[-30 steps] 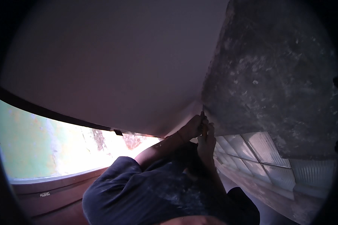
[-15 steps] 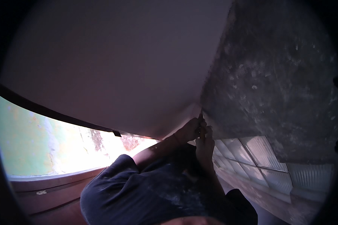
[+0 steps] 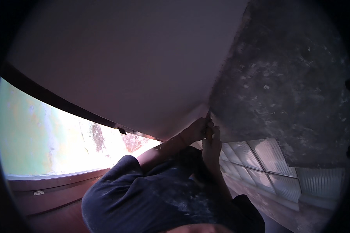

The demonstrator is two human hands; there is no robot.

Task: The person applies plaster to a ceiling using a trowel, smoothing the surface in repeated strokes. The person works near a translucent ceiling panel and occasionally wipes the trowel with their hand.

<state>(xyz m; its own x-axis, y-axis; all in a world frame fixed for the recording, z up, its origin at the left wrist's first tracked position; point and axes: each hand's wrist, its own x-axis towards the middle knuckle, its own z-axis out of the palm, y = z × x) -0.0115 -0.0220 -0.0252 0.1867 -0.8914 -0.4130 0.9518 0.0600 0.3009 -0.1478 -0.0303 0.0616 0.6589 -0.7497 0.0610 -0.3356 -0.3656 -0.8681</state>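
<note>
At the corner where a smooth pale surface [image 3: 136, 70] meets a rough grey plastered surface [image 3: 284, 101], my two hands are close together. My left hand [image 3: 197, 129] is closed around the upper part of a slim tool with a brownish handle [image 3: 209, 135]. Below it, my right hand [image 3: 211, 148] wraps the lower part of that handle. The tool's dark, narrow tip points up toward the seam between the surfaces; whether it touches cannot be made out. Shadow and my fingers hide much of the tool, so its exact kind is unclear.
A brightly lit opening [image 3: 58, 136] with a dark frame edge lies to the left, above a reddish-brown panel [image 3: 54, 200] with a small metal plate. At lower right is a window of ribbed glass panes [image 3: 268, 167], below the grey surface.
The view has tilted slightly, shifting the opening's frame upward at the left. Both hands keep their grip on the tool at the same corner, with barely any movement.
</note>
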